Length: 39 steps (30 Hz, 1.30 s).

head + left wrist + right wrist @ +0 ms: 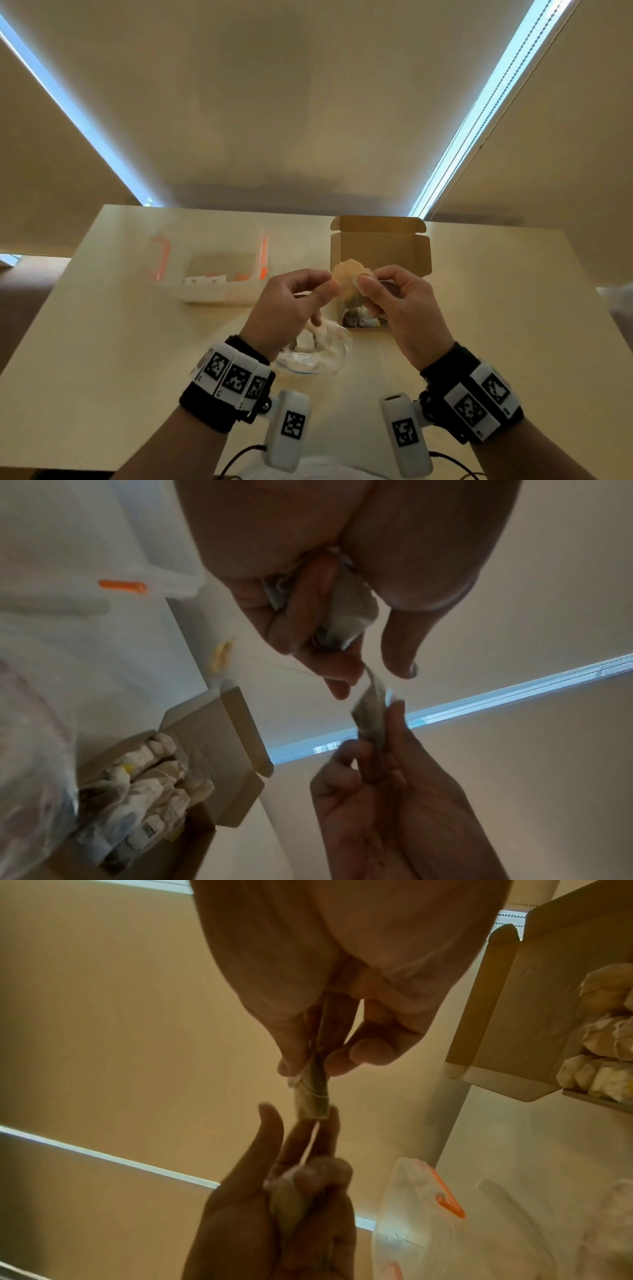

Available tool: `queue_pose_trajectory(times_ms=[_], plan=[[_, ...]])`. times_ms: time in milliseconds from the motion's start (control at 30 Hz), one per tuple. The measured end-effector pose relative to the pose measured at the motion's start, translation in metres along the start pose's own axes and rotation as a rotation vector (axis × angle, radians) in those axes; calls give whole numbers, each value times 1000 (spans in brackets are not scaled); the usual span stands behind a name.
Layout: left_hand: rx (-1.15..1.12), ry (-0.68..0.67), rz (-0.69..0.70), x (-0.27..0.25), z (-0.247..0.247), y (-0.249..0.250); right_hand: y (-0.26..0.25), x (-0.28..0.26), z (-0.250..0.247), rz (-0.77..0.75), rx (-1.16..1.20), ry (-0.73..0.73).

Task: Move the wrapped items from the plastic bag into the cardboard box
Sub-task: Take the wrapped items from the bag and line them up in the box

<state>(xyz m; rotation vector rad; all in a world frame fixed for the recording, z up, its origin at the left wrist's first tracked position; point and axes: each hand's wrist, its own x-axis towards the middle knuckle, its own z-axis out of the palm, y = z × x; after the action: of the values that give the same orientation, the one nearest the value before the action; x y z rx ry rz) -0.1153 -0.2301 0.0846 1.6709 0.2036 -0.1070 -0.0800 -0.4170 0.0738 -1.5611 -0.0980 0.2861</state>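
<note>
A tan wrapped item (346, 281) is held up over the near end of the open cardboard box (380, 245). My left hand (327, 286) pinches its left edge and my right hand (363, 281) pinches its right side. In the right wrist view the right hand (316, 1064) grips the item (312, 1100) from above. The left hand (301, 1123) touches it with its fingertips. A second wrapped item (349, 610) is curled into the left palm. Several wrapped items (143, 775) lie in the box (219, 731). The crumpled plastic bag (318, 358) lies under my left wrist.
A clear plastic container (212, 277) with orange clips stands on the table left of the box. The box lid (376, 224) stands open at the far side. Closed window blinds hang behind the table's far edge (239, 209).
</note>
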Motion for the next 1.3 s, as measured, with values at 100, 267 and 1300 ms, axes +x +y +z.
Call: queue_pose_trajectory(times_ms=[100, 267, 1300], plan=[[-1, -20, 81, 4, 11, 4, 1, -1, 6, -4, -8, -10], [-75, -32, 71, 5, 18, 7, 2, 1, 6, 56, 60, -3], [-84, 117, -394, 12, 5, -56, 214, 129, -110, 724, -1066, -70]])
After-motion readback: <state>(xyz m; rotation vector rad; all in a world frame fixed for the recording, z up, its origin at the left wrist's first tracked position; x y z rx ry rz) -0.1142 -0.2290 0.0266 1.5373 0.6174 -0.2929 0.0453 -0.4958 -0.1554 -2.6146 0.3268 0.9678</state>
